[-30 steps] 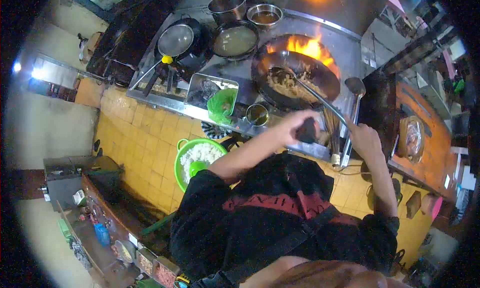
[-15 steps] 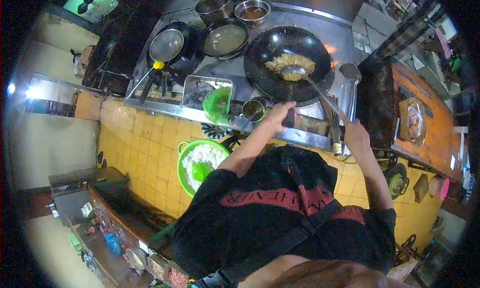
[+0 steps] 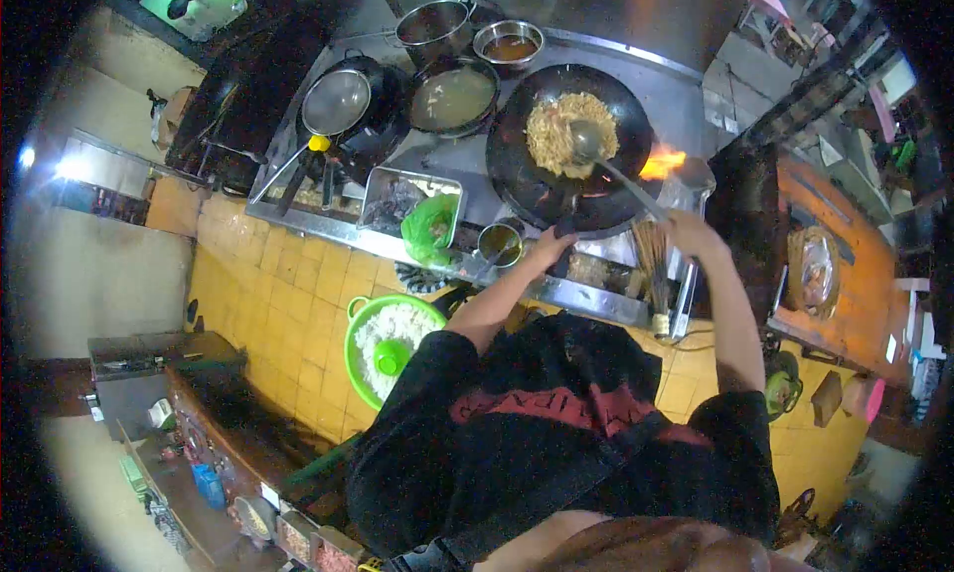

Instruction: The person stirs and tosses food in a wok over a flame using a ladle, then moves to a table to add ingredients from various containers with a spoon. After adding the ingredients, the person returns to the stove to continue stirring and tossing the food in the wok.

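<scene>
My left hand (image 3: 549, 249) is closed around the short handle of a large black wok (image 3: 509, 179) on the stove. Inside lies a mound of brown, rice-like fried food (image 3: 549, 135). The bowl of a metal ladle (image 3: 634, 186) rests against this food. Its long handle runs down to the right into my right hand (image 3: 694, 236), whose fingers are wrapped round the end. Just left of my left hand stands a metal cup (image 3: 500, 244) with liquid in it. A bundle of thin sticks (image 3: 652, 264) leans below my right hand.
Flame (image 3: 663, 163) flares at the wok's right rim. Leftward are a metal tray (image 3: 383, 186) with a green plastic bag (image 3: 431, 229), and a strainer (image 3: 336, 103). Pots (image 3: 434, 25) stand behind. A green basin (image 3: 355, 358) of white rice sits low to my left.
The food has shifted up and spread wider in the wok, and the ladle bowl with it. The flame at the right has grown. My right hand has moved up slightly, keeping its grip.
</scene>
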The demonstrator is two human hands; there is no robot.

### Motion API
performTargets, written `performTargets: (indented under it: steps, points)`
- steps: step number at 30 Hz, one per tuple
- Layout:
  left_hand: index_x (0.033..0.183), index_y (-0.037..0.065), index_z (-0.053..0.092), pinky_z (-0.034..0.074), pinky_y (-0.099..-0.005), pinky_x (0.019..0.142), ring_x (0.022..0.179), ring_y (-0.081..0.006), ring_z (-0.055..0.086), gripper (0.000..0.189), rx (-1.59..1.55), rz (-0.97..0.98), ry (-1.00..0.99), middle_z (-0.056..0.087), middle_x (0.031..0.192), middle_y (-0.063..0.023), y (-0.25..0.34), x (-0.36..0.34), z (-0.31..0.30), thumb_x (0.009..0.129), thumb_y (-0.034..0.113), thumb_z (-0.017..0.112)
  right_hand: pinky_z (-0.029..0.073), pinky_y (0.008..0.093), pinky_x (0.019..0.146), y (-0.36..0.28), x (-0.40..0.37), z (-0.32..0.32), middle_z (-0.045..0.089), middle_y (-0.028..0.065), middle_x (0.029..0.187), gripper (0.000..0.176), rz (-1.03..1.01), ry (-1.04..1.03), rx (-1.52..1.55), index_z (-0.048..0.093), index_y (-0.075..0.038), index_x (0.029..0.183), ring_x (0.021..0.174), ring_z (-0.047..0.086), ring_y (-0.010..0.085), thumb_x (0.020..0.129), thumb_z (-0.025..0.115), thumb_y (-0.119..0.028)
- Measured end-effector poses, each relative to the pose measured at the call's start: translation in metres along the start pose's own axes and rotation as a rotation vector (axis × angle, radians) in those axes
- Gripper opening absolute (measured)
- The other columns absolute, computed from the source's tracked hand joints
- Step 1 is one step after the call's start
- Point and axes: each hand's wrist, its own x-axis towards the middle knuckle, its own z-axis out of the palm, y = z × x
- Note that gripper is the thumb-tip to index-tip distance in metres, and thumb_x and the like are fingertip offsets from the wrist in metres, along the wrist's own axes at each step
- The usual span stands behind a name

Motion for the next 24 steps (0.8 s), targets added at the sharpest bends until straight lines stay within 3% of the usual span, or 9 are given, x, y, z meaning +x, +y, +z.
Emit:
performTargets:
  steps: [3,5,9,11,15,16,18,20,24]
  points:
    - [0.094,0.001,0.054,0.048,-0.0318,0.048,0.052,-0.0172,0.056,0.024,0.109,-0.085,-0.023,0.060,0.070,-0.0090,0.005,0.010,-0.004,0.080,0.018,0.064,0.049,0.0483,0.073,0.021,0.036,0.030,0.063,0.0229,0.091,0.032,-0.185,0.232,-0.336,0.054,0.000,0.108,0.084,0.062,0.0395,0.091,0.042,-0.025]
    - [0.090,0.000,0.061,0.049,-0.0347,0.051,0.053,-0.0181,0.058,0.027,0.024,-0.193,-0.039,0.063,0.074,-0.0097,0.007,0.014,-0.001,0.078,0.023,0.067,0.048,0.0488,0.074,0.013,0.080,0.081,0.063,0.0227,0.090,0.031,0.024,0.343,-0.243,0.054,0.000,0.104,0.084,0.061,0.0410,0.091,0.043,-0.025]
    - [0.090,0.004,0.060,0.048,-0.0335,0.046,0.054,-0.0185,0.057,0.022,-0.315,-0.256,0.220,0.061,0.074,-0.0087,0.048,-0.033,0.063,0.084,0.025,0.061,0.048,0.0486,0.077,0.007,0.021,0.057,0.061,0.0284,0.086,0.048,-0.264,0.250,-0.056,0.040,-0.006,0.131,0.087,0.058,0.0438,0.090,0.046,-0.031]
    - [0.075,0.007,0.052,0.047,-0.0306,0.052,0.055,-0.0172,0.054,0.018,-0.736,-0.314,-0.154,0.054,0.066,-0.0062,0.100,-0.093,0.091,0.087,0.020,0.057,0.048,0.0484,0.075,-0.026,-0.059,-0.011,0.061,0.0246,0.083,0.049,-0.131,0.173,-0.256,0.039,-0.012,0.134,0.084,0.060,0.0414,0.089,0.049,-0.028]
    - [0.075,0.006,0.049,0.046,-0.0282,0.052,0.055,-0.0151,0.053,0.021,-0.740,-0.602,-0.271,0.053,0.064,-0.0047,0.133,-0.124,0.084,0.087,0.022,0.058,0.049,0.0462,0.070,-0.038,-0.108,-0.011,0.059,0.0196,0.079,0.050,0.020,0.121,-0.509,0.043,-0.024,0.133,0.076,0.061,0.0368,0.084,0.054,-0.022]
    - [0.077,0.007,0.050,0.046,-0.0286,0.052,0.055,-0.0153,0.054,0.020,-0.670,-0.518,-0.286,0.054,0.065,-0.0043,0.121,-0.101,0.066,0.088,0.023,0.056,0.049,0.0462,0.070,-0.038,-0.117,-0.010,0.059,0.0196,0.079,0.050,0.021,0.115,-0.509,0.043,-0.024,0.133,0.076,0.061,0.0368,0.084,0.054,-0.022]
    - [0.076,0.006,0.052,0.048,-0.0299,0.052,0.052,-0.0160,0.054,0.020,-0.516,-0.275,-0.149,0.054,0.061,-0.0042,0.081,-0.071,0.037,0.087,0.021,0.057,0.053,0.0448,0.062,-0.040,-0.136,-0.014,0.062,0.0203,0.079,0.054,-0.165,0.195,-0.481,0.036,-0.020,0.137,0.071,0.064,0.0343,0.084,0.047,-0.013]
    - [0.076,0.006,0.053,0.047,-0.0305,0.050,0.050,-0.0155,0.053,0.019,-0.292,-0.451,0.127,0.054,0.061,-0.0033,0.118,-0.122,0.069,0.086,0.021,0.058,0.053,0.0444,0.061,-0.023,-0.134,0.010,0.061,0.0197,0.078,0.055,-0.178,0.214,-0.501,0.036,-0.020,0.137,0.070,0.064,0.0340,0.083,0.047,-0.011]
    - [0.079,0.008,0.055,0.050,-0.0336,0.054,0.057,-0.0184,0.057,0.020,-0.313,-0.513,-0.256,0.057,0.064,-0.0047,0.104,-0.174,0.095,0.089,0.026,0.052,0.053,0.0437,0.060,-0.033,-0.129,0.029,0.060,0.0201,0.076,0.058,-0.101,0.274,-0.426,0.035,-0.020,0.137,0.069,0.063,0.0344,0.082,0.046,-0.005]
